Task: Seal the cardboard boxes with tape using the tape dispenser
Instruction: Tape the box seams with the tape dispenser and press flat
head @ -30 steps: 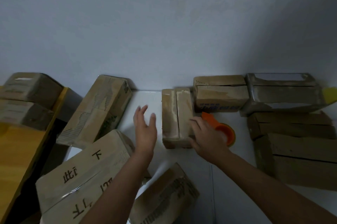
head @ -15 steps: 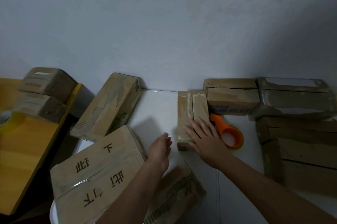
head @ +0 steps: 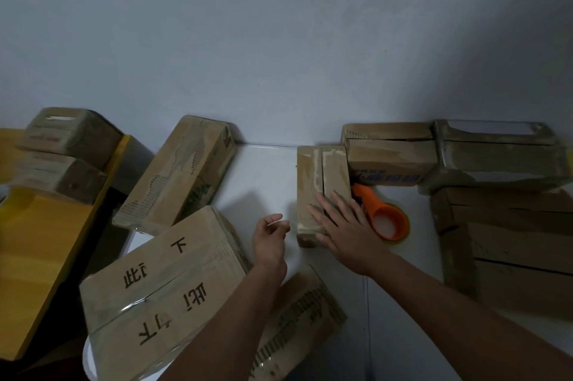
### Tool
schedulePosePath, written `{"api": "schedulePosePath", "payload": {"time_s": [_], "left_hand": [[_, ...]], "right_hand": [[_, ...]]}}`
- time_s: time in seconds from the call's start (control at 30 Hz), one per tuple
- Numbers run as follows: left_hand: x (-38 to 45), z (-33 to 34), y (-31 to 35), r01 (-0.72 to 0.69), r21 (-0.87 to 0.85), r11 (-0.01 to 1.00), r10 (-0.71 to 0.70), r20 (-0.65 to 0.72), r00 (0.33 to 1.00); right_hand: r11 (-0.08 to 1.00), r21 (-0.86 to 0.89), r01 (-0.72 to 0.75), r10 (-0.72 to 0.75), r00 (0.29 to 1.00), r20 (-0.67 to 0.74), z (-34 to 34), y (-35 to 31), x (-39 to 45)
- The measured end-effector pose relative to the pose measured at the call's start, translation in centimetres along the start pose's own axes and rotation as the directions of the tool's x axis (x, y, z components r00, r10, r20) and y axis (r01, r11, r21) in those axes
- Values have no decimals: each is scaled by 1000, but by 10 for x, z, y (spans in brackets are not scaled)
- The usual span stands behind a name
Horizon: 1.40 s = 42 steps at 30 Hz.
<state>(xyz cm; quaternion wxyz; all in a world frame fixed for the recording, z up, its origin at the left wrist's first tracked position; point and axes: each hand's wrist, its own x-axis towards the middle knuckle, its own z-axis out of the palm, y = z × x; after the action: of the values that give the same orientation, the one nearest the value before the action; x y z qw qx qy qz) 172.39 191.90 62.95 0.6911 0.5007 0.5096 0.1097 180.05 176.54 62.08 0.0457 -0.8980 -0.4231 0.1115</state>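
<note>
On the white table [head: 266, 176], a small brown cardboard box [head: 319, 182] lies lengthwise, its top flaps meeting at a seam. The right hand [head: 347, 230] rests flat on its near end, fingers straight. The left hand [head: 269, 241] hovers just left, loosely curled, holding nothing. An orange plastic tape dispenser [head: 383, 216] lies just right of the box.
</note>
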Motion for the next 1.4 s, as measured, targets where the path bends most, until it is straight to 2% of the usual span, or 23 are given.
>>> {"api": "schedulePosePath", "payload": {"time_s": [0.17, 0.47, 0.63, 0.8, 0.9, 1.03, 1.1, 1.17, 1.23, 1.4], "left_hand": [[5, 9, -6, -45, 40, 998, 41, 93, 995], [7, 14, -20, -56, 78, 995, 47, 122, 991], [13, 14, -22, -113, 238, 965, 73, 171, 983], [20, 13, -20, -129, 356, 926, 76, 159, 984], [25, 15, -15, -136, 487, 863, 47, 190, 981], [25, -2, -3, -113, 559, 822, 65, 105, 992], [18, -11, 4, -126, 568, 813, 45, 154, 987], [3, -11, 7, -179, 546, 818, 19, 286, 958], [-9, -8, 9, -311, 594, 742, 60, 404, 913], [-4, -17, 24, -563, 708, 427, 63, 598, 799]], "right_hand": [[1000, -5, 6, -6, 1000, -4, 2, 0, 1], [1000, 20, -3, 3, 1000, -30, 2, -3, 0], [1000, 18, -9, 9, 999, -31, 3, -3, 0], [1000, 9, -15, 15, 1000, -7, 2, -2, 0], [1000, -1, -18, 18, 1000, -2, 2, -2, 1], [1000, -5, -15, 15, 1000, 14, 3, 1, 1], [1000, -14, -17, 17, 1000, 13, 3, 0, 2], [1000, -23, -17, 18, 1000, 13, 3, 0, 2], [999, -45, -15, 16, 1000, 13, 3, 0, 1], [1000, -8, -2, 2, 1000, 27, -2, 1, -1]]}}
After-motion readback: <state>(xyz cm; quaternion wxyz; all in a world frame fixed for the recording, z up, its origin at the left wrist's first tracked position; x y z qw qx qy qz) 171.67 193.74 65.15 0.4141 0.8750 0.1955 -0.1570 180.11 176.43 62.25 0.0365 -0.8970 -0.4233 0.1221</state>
